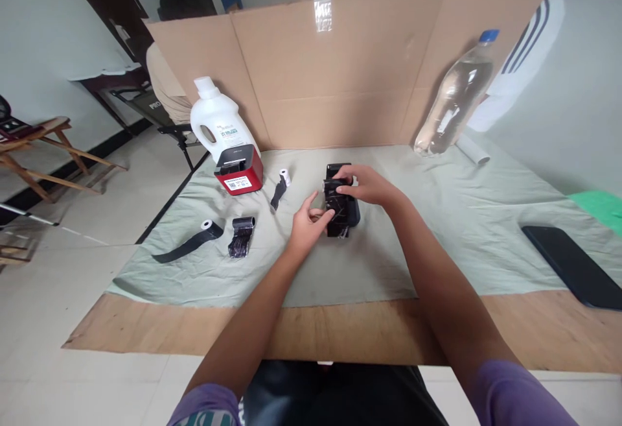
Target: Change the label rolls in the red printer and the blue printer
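Centrally, black device (344,213) sits on pale green cloth (437,218), mid-table. Right hand (365,186) curls over top, fingers closed on upper edge, likely pinning it down. Left hand (307,220) grips near side, thumb and fingertips pressed on casing, bracing it. Red printer (239,170) and loose rolls (241,235) lie apart to left, within reach.

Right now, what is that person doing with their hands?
A person holds a small black device in both hands over a pale green cloth. The right hand grips its top, the left hand pinches its side. To the left lie small rolls with black strips, a red box and a white jug. A clear bottle leans at the right; a black phone lies there too.
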Available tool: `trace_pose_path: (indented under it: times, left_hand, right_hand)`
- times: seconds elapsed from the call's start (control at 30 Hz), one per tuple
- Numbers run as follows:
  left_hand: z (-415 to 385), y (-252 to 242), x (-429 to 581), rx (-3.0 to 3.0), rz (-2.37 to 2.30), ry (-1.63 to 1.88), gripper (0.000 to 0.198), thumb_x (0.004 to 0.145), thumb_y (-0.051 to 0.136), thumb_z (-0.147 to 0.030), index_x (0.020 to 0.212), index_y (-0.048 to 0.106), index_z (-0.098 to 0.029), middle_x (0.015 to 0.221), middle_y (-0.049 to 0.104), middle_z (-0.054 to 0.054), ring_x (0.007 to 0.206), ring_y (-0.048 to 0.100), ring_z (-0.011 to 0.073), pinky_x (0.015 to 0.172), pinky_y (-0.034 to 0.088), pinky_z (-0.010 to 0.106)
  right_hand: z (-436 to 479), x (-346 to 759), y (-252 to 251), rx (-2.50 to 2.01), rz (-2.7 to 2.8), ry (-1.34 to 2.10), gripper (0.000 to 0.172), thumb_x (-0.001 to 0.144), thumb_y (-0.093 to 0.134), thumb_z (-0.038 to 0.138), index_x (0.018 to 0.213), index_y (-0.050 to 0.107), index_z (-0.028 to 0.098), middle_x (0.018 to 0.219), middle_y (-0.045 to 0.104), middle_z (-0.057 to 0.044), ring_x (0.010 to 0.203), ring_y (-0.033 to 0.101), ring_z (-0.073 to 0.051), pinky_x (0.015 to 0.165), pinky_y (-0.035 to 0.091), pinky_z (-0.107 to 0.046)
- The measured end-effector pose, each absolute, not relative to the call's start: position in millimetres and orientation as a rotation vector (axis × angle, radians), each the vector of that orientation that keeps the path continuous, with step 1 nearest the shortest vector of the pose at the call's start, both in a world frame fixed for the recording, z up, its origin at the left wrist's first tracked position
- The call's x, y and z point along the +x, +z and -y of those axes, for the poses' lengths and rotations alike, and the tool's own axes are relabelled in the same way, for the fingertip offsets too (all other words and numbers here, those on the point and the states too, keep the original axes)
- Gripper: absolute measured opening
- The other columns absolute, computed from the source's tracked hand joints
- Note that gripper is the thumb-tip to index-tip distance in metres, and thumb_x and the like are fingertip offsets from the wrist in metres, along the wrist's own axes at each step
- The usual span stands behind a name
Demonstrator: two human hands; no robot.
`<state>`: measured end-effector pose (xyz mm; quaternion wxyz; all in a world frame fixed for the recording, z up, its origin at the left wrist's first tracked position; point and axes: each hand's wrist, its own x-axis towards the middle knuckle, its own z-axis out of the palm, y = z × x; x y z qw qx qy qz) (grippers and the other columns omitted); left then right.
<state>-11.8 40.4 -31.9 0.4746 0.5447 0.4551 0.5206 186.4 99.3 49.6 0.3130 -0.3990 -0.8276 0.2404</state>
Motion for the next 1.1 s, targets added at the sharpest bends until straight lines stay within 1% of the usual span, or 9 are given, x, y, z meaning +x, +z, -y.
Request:
trace_pose_path:
  times: [0.07, 0.17, 0.37, 0.47, 0.57, 0.67, 0.87, 0.97, 1.1]
  left_hand:
    - [-36, -36, -6, 1.360, -1.163, 1.229, 0.089, 0.078, 0.079, -0.040, 0.153, 0.037, -0.016, 0.077, 0.072, -0.003, 0.050, 0.059, 0.0096, 0.055, 0.049, 0.023]
    - [-31, -41, -2, 1.447, -1.171, 1.198, 0.088, 0.082, 0.075, -0.034, 0.157, 0.032, -0.018, 0.080, 0.074, -0.001, 0.055, 0.061, 0.0102, 0.060, 0.051, 0.023]
    - [-32, -49, 0, 1.509, -1.167, 1.119, 0.086, 0.082, 0.074, -0.034, 0.157, 0.033, -0.021, 0.070, 0.071, -0.005, 0.055, 0.061, 0.0123, 0.064, 0.052, 0.026]
    - [-32, -51, 1, 1.508, -1.173, 1.098, 0.086, 0.082, 0.073, -0.034, 0.157, 0.034, -0.020, 0.069, 0.070, -0.005, 0.055, 0.061, 0.0130, 0.063, 0.051, 0.026]
    - [-31, -50, 3, 1.459, -1.166, 1.108, 0.085, 0.081, 0.074, -0.035, 0.156, 0.036, -0.019, 0.066, 0.069, -0.006, 0.052, 0.059, 0.0126, 0.059, 0.050, 0.025]
    - [-32, -52, 4, 1.418, -1.176, 1.117, 0.081, 0.083, 0.072, -0.034, 0.154, 0.038, -0.020, 0.064, 0.069, -0.006, 0.050, 0.058, 0.0121, 0.057, 0.048, 0.025]
    - [-33, -57, 6, 1.397, -1.183, 1.120, 0.076, 0.084, 0.072, -0.031, 0.152, 0.042, -0.018, 0.064, 0.071, -0.003, 0.062, 0.070, 0.0176, 0.063, 0.053, 0.028]
    - [-33, -58, 6, 1.391, -1.184, 1.125, 0.075, 0.084, 0.073, -0.031, 0.152, 0.043, -0.018, 0.063, 0.071, -0.004, 0.063, 0.071, 0.0186, 0.067, 0.054, 0.029]
    - [-33, -56, 6, 1.387, -1.188, 1.114, 0.073, 0.084, 0.072, -0.031, 0.150, 0.044, -0.019, 0.062, 0.070, -0.004, 0.063, 0.072, 0.0194, 0.065, 0.054, 0.029]
  right_hand:
    - [-107, 197, 42, -1.185, 2.119, 0.587, 0.019, 0.076, 0.068, 0.029, 0.092, 0.071, 0.019, 0.090, 0.071, -0.003, 0.079, 0.057, -0.019, 0.075, 0.043, -0.032]
    - [-116, 205, 26, -1.348, 2.083, 0.554, 0.020, 0.074, 0.070, 0.027, 0.092, 0.069, 0.018, 0.095, 0.073, -0.005, 0.080, 0.058, -0.019, 0.076, 0.043, -0.032]
    - [-126, 194, 2, -1.471, 2.171, 0.447, 0.018, 0.077, 0.070, 0.023, 0.095, 0.068, 0.021, 0.103, 0.074, -0.005, 0.095, 0.064, -0.023, 0.084, 0.045, -0.034]
    - [-128, 188, -4, -1.540, 2.166, 0.378, 0.021, 0.078, 0.070, 0.021, 0.099, 0.069, 0.022, 0.104, 0.074, -0.006, 0.102, 0.062, -0.026, 0.091, 0.045, -0.037]
    - [-126, 183, -9, -1.592, 2.164, 0.310, 0.021, 0.080, 0.069, 0.018, 0.100, 0.071, 0.020, 0.110, 0.069, -0.010, 0.106, 0.058, -0.028, 0.093, 0.045, -0.040]
    - [-124, 179, -11, -1.672, 2.135, 0.285, 0.022, 0.081, 0.067, 0.015, 0.101, 0.073, 0.019, 0.113, 0.064, -0.013, 0.106, 0.056, -0.030, 0.092, 0.047, -0.042]
    - [-122, 174, -9, -1.744, 2.067, 0.304, 0.024, 0.081, 0.071, 0.018, 0.103, 0.077, 0.022, 0.109, 0.057, -0.014, 0.106, 0.056, -0.031, 0.093, 0.048, -0.045]
    - [-122, 173, -8, -1.747, 2.070, 0.297, 0.024, 0.081, 0.071, 0.018, 0.103, 0.079, 0.023, 0.110, 0.055, -0.015, 0.105, 0.055, -0.032, 0.092, 0.048, -0.047]
    - [-124, 172, -11, -1.737, 2.073, 0.288, 0.024, 0.080, 0.071, 0.016, 0.101, 0.080, 0.023, 0.109, 0.055, -0.014, 0.104, 0.055, -0.031, 0.093, 0.048, -0.046]
